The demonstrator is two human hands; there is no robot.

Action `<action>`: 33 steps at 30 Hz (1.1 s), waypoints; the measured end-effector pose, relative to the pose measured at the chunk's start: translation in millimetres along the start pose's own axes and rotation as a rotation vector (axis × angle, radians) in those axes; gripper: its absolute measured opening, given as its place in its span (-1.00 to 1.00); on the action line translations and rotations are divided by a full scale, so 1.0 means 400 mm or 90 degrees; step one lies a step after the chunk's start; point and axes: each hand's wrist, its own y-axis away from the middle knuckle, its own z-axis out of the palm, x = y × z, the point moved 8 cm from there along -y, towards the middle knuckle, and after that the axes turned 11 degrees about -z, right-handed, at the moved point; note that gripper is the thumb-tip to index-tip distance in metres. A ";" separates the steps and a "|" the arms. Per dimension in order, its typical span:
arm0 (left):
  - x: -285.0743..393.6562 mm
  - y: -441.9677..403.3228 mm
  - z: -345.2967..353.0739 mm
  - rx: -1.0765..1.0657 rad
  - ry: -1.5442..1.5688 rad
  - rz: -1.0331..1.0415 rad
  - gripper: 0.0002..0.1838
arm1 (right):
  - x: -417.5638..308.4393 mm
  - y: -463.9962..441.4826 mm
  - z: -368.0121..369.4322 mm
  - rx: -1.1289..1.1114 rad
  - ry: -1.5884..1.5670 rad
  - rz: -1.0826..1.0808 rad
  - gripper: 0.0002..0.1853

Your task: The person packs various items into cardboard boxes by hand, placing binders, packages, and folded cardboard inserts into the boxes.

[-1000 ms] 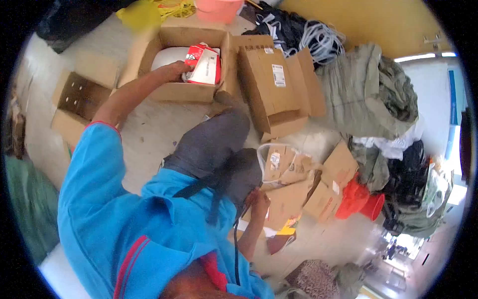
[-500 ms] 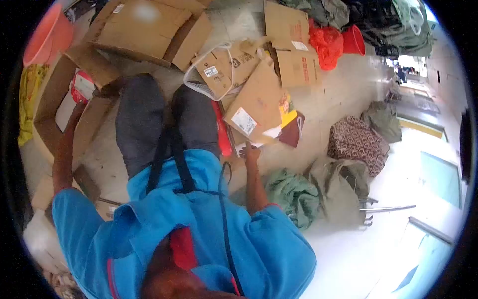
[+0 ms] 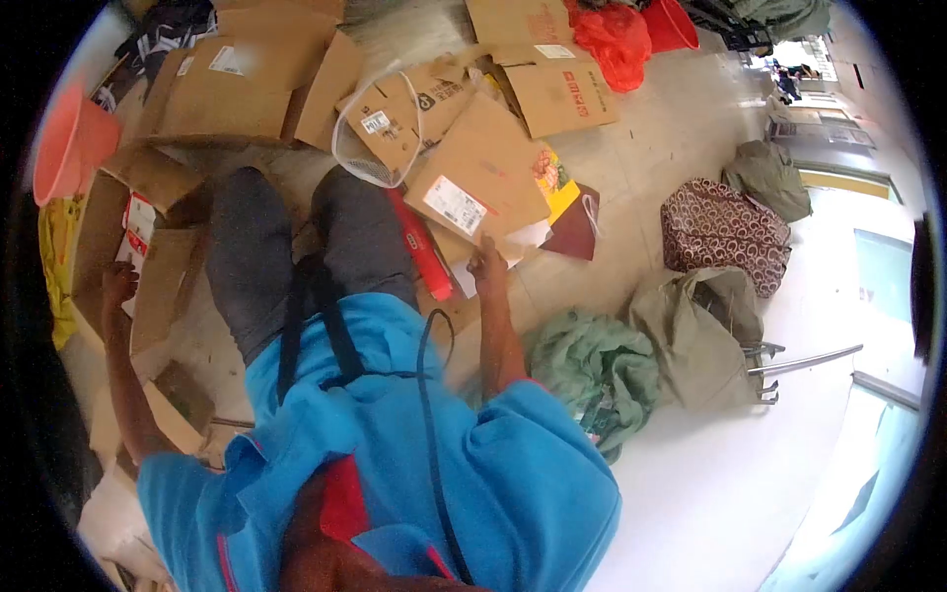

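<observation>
My left hand (image 3: 120, 284) is inside an open cardboard box (image 3: 163, 281) at the left, fingers curled. Beside it lies a red-and-white packet (image 3: 138, 219) over something white; whether the fingers grip anything is hidden. My right hand (image 3: 487, 266) is closed at the lower edge of a flat cardboard piece (image 3: 493, 163) with a white label (image 3: 454, 204). White paper, a yellow printed sheet (image 3: 560, 202) and a maroon folder (image 3: 577, 232) stick out from under that cardboard. A long red item (image 3: 424, 252) lies just left of my right hand.
Large cardboard boxes (image 3: 227, 94) and a white mesh-edged bag (image 3: 375, 163) lie ahead. Red buckets stand at far left (image 3: 74, 148) and top right (image 3: 671, 25), near a red plastic bag (image 3: 612, 44). On the right are a patterned bag (image 3: 725, 232) and green cloth (image 3: 592, 375).
My left hand has moved back from the red-and-white packet, lower in the box. My right hand has shifted from the white paper up to the cardboard's edge. The camera view has tilted slightly.
</observation>
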 end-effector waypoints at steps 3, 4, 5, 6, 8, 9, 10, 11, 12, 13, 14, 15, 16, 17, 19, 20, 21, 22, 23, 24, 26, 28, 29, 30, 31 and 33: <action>-0.095 -0.075 -0.116 0.155 0.252 0.042 -0.76 | -0.119 0.047 0.092 0.000 0.016 -0.045 -0.61; -0.076 -0.066 -0.140 0.230 0.220 0.105 -0.76 | -0.160 0.062 0.127 -0.028 0.020 -0.081 -0.62; 0.033 0.013 -0.116 0.423 0.060 0.210 -0.74 | -0.187 0.079 0.156 -0.028 0.014 -0.079 -0.62; 0.168 0.115 -0.046 0.616 -0.104 0.314 -0.72 | -0.216 0.088 0.189 -0.022 0.041 -0.082 -0.62; 0.389 0.201 0.169 0.537 -0.121 0.418 -0.71 | -0.225 0.098 0.230 -0.028 0.066 -0.087 -0.62; 0.489 0.245 0.304 0.475 -0.091 0.401 -0.69 | -0.232 0.103 0.257 -0.056 0.129 -0.124 -0.62; 0.577 0.279 0.435 0.421 -0.090 0.390 -0.67 | -0.235 0.108 0.288 -0.083 0.190 -0.161 -0.61; 0.648 0.291 0.566 0.382 -0.141 0.379 -0.64 | -0.217 0.095 0.291 -0.068 0.290 -0.254 -0.50; 0.759 0.377 0.709 0.300 -0.140 0.537 -0.47 | -0.217 0.111 0.307 -0.074 0.288 -0.255 -0.50; 0.773 0.369 0.820 0.258 -0.299 0.674 -0.29 | -0.246 0.142 0.344 -0.100 0.388 -0.284 -0.49; 0.833 0.359 0.931 0.209 -0.425 0.665 -0.14 | -0.274 0.174 0.379 -0.122 0.490 -0.311 -0.47; 0.844 0.358 1.003 0.220 -0.446 0.704 -0.09 | -0.337 0.218 0.413 -0.086 0.503 -0.446 -0.52; 0.836 0.344 1.066 0.229 -0.468 0.743 -0.04 | -0.366 0.241 0.438 -0.084 0.500 -0.449 -0.52; 0.818 0.309 1.112 0.229 -0.469 0.747 -0.04 | -0.378 0.256 0.478 -0.135 0.580 -0.426 -0.48; 0.811 0.234 1.130 0.277 -0.331 0.673 -0.06 | -0.376 0.244 0.517 -0.178 0.655 -0.402 -0.42; 0.817 0.225 1.127 0.274 -0.333 0.676 -0.06 | -0.366 0.239 0.545 -0.245 0.588 -0.419 -0.41; 0.816 0.188 1.100 0.256 -0.289 0.600 -0.11 | -0.352 0.235 0.573 -0.315 0.520 -0.437 -0.40; 0.817 0.148 1.069 0.242 -0.242 0.524 -0.15 | -0.335 0.217 0.587 -0.318 0.518 -0.441 -0.40; 0.823 0.129 1.047 0.246 -0.242 0.523 -0.15 | -0.298 0.201 0.606 -0.381 0.440 -0.439 -0.43; 0.813 0.105 1.013 0.271 -0.234 0.479 -0.27 | -0.266 0.199 0.614 -0.441 0.361 -0.429 -0.46; 0.803 0.057 0.941 0.319 -0.221 0.400 -0.49 | -0.240 0.170 0.554 -0.389 0.331 -0.434 -0.53; 0.805 0.042 0.889 0.284 -0.142 0.359 -0.53 | -0.131 0.045 0.402 -0.248 0.346 -0.437 -0.61; 0.794 0.025 0.860 0.250 -0.062 0.321 -0.55 | -0.055 -0.038 0.306 -0.160 0.383 -0.433 -0.64; 0.775 -0.017 0.836 0.253 -0.063 0.320 -0.55 | -0.033 -0.035 0.211 -0.115 0.313 -0.241 -0.67; 0.743 -0.071 0.804 0.263 -0.012 0.340 -0.53 | 0.073 -0.130 0.066 -0.030 0.432 -0.270 -0.58; 0.712 -0.086 0.766 0.280 0.039 0.354 -0.51 | 0.033 -0.036 -0.107 0.272 0.715 -0.416 -0.43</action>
